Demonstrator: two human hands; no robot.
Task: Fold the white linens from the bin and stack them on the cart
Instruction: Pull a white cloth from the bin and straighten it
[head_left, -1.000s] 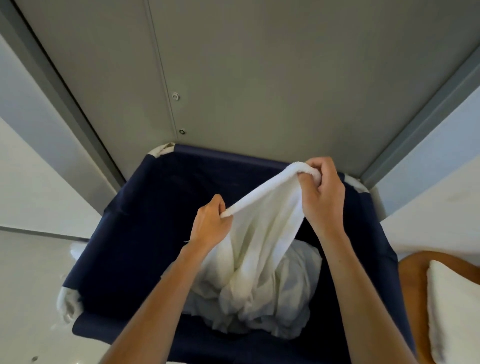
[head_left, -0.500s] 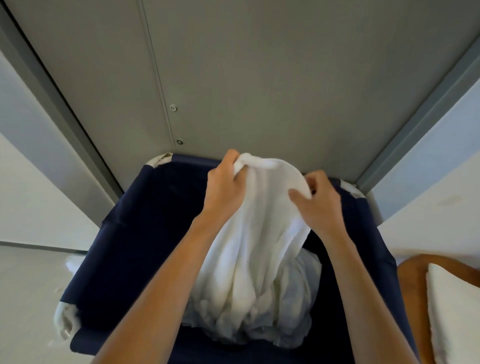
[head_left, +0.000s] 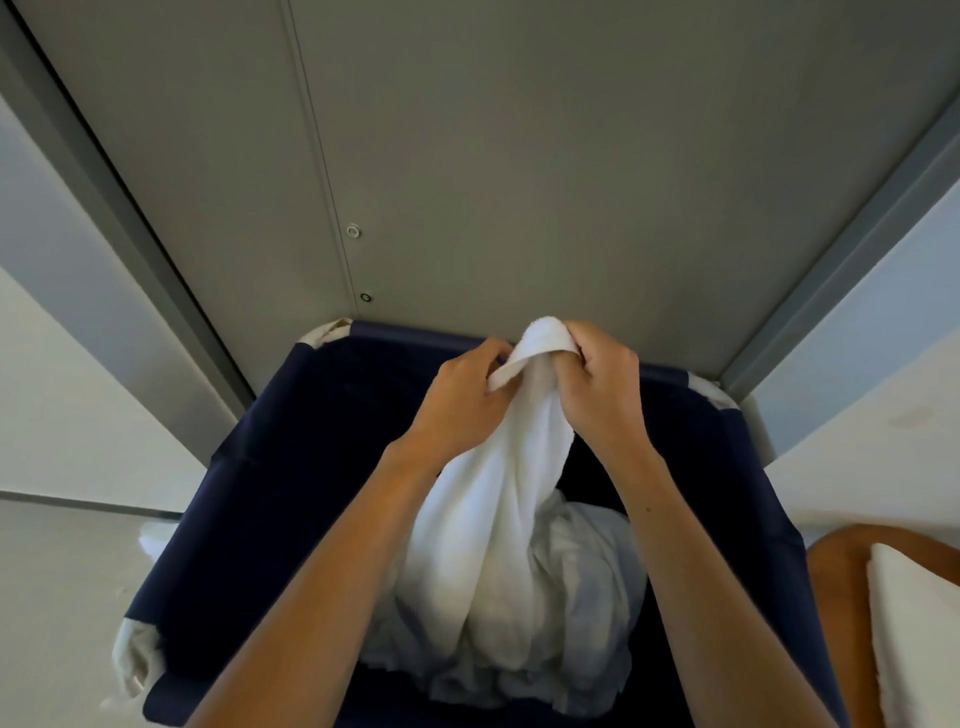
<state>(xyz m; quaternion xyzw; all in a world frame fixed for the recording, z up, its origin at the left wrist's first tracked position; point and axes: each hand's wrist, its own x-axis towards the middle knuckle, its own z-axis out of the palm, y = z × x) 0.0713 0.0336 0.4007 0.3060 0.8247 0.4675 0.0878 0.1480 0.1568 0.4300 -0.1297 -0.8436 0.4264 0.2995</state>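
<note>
We look down along two bare forearms that rise from the bottom edge toward a single grip above a navy fabric bin. Below the grip, down in the bin, lies a rumpled heap of white linens — the task's stock, not yet folded. A white towel hangs from the grip in a long bunched column, its lower end touching that heap. Our left hand pinches a hemmed edge of the towel between thumb and curled fingers, just left of the bunched top. Our right hand is clenched round the top itself, so that a loop of terry pokes up above the knuckles. The two hands sit side by side, with only the cloth between them.

Down and to the right of the grip, outside the bin, a brown rounded surface carries a white padded piece; whether this is the cart we cannot tell. Just beyond the grip runs the bin's far rim, with a pale corner piece at either end. Behind it stands a grey panel with a vertical seam and two small round fasteners — both up and to the left of the grip.
</note>
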